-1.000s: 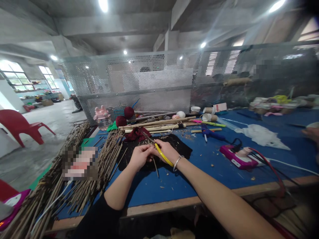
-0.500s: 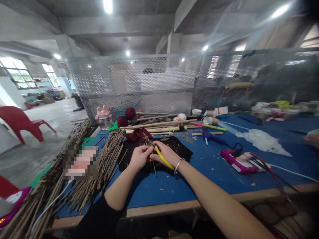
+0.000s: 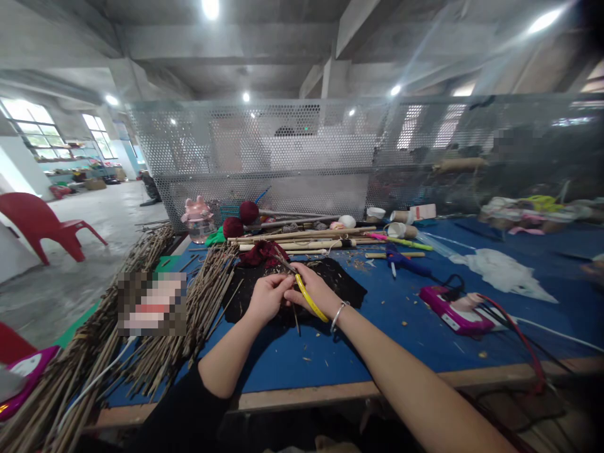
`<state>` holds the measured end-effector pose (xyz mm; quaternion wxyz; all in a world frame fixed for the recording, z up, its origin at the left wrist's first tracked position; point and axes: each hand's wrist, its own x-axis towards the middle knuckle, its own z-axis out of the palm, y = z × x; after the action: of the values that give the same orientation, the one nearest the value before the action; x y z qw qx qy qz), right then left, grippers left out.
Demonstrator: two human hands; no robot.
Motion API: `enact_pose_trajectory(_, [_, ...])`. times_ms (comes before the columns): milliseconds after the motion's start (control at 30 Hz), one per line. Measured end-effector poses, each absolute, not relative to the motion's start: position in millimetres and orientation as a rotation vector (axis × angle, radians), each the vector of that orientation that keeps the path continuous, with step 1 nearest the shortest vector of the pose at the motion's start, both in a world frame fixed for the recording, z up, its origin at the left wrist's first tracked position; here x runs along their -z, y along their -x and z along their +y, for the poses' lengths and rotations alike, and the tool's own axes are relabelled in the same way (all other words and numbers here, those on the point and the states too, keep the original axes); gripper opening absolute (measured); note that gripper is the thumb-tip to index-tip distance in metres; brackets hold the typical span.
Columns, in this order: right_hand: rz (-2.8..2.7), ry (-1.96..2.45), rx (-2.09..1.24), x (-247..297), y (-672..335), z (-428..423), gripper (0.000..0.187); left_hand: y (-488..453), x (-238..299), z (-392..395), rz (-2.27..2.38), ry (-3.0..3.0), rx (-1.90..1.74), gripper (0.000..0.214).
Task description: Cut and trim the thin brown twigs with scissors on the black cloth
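My right hand (image 3: 312, 290) is closed around pliers (image 3: 306, 294) with a curved yellow handle. Their slim grey jaws point up and to the left. My left hand (image 3: 268, 298) is pinched shut, its fingertips meeting those of my right hand. Between the hands a thin twig (image 3: 297, 319) sticks out below, seemingly in the left fingers; its upper part is hidden. Under both hands lies a black cloth (image 3: 346, 286) strewn with chips. A dark red cloth or yarn bundle (image 3: 258, 254) sits just beyond the jaws.
Bundled twigs (image 3: 207, 296) cover the table's left side. Wooden sticks (image 3: 302, 237) and dark red yarn balls (image 3: 248, 212) lie at the back, before a perforated metal screen (image 3: 292, 151). On the right are a blue glue gun (image 3: 401, 261), a purple power strip (image 3: 453, 311) and a plastic bag (image 3: 504, 272).
The pliers' jaws now show more clearly above my fingers, tilted slightly upward. Both hands stay nearly in place, and the whole view has shifted slightly.
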<state>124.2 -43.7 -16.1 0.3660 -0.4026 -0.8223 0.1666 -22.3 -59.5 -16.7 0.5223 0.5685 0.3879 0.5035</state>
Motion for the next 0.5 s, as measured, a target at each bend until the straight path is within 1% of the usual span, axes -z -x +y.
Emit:
enact_pose_trajectory(100, [-2.128, 1.06, -0.35, 17.5, -125.0, -43.6, 0.058, 23.7, 18.1, -58.2, 0.937, -1.397, -1.174, 0.038])
enact_pose_trajectory(267, [-2.14, 1.069, -0.386, 16.3, -123.1, -48.4, 0.039, 24.0, 17.3, -59.5, 0.95, -1.358, -1.164, 0.038])
enact_pose_trajectory(500, [-2.154, 1.208, -0.376, 16.0, -122.4, -49.2, 0.034, 23.6, 13.2, -61.3, 0.952, -1.319, -1.188, 0.039])
